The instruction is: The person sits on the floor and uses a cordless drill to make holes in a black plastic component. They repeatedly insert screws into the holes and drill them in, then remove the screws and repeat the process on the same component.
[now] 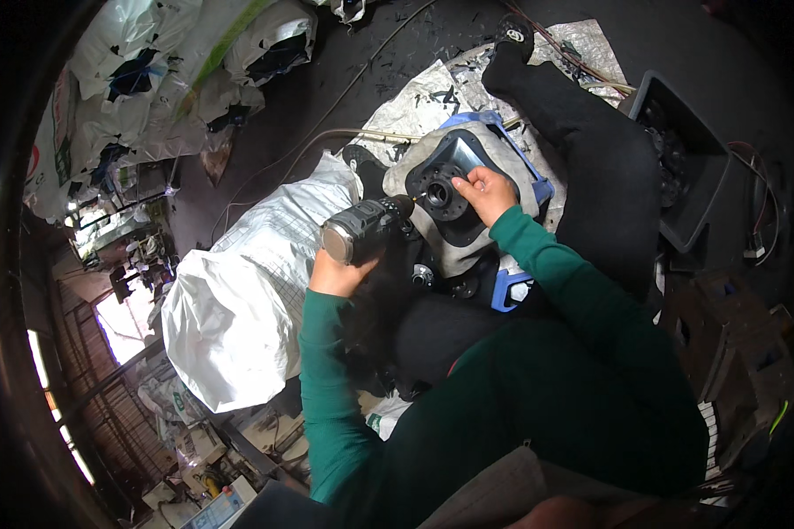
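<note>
My left hand (337,275) is wrapped round a grey and black cordless drill (357,233). The drill's tip points right, at a round black flanged part (455,208) with a raised ring in its middle and small holes around it. My right hand (489,195) is closed, thumb and fingers together at the flange's right side; what is between the fingertips, if anything, is hidden. Under the flange lies a dark piece with a smooth sloping face (468,152). A grey cloth (520,167) spreads beneath that, over a blue plastic stool (543,189).
Just below the stool's cloth are smaller round black parts (423,276). On the left stands a large white sack (229,326). A grey bin (710,198) of dark parts is at the right. Hoses (348,133) and cables cross the floor; stuffed plastic bags (163,84) fill the upper left.
</note>
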Demonstrator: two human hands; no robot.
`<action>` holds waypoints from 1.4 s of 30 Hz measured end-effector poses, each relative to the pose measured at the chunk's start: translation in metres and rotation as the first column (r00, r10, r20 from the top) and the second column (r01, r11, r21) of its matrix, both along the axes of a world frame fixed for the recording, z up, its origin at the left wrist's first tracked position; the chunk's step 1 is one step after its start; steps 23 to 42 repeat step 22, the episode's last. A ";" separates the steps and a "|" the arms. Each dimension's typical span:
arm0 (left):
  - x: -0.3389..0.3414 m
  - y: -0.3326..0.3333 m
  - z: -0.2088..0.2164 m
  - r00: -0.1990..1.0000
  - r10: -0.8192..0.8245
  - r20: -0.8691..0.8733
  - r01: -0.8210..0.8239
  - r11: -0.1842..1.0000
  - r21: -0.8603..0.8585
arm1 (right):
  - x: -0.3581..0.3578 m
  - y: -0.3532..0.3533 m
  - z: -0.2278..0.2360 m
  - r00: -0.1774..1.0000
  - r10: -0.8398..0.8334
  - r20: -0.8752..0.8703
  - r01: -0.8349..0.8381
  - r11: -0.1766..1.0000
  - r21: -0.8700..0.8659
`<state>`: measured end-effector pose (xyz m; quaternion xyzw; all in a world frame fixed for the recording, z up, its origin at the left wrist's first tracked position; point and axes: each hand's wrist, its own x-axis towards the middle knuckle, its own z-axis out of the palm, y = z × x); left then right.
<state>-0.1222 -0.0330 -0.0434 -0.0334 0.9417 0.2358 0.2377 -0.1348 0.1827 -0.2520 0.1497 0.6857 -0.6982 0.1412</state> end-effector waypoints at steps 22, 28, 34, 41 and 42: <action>-0.030 0.016 -0.015 0.987 -0.138 0.083 0.148 0.981 -0.128 | 0.003 0.017 0.006 0.990 0.096 0.103 -0.109 0.985 0.133; -0.030 0.016 -0.015 0.987 -0.138 0.083 0.148 0.981 -0.128 | 0.003 0.017 0.006 0.990 0.096 0.103 -0.109 0.985 0.133; -0.030 0.016 -0.015 0.987 -0.138 0.083 0.148 0.981 -0.128 | 0.003 0.017 0.006 0.990 0.096 0.103 -0.109 0.985 0.133; -0.030 0.016 -0.015 0.987 -0.138 0.083 0.148 0.981 -0.128 | 0.003 0.017 0.006 0.990 0.096 0.103 -0.109 0.985 0.133; -0.030 0.016 -0.015 0.987 -0.138 0.083 0.148 0.981 -0.128 | 0.003 0.017 0.006 0.990 0.096 0.103 -0.109 0.985 0.133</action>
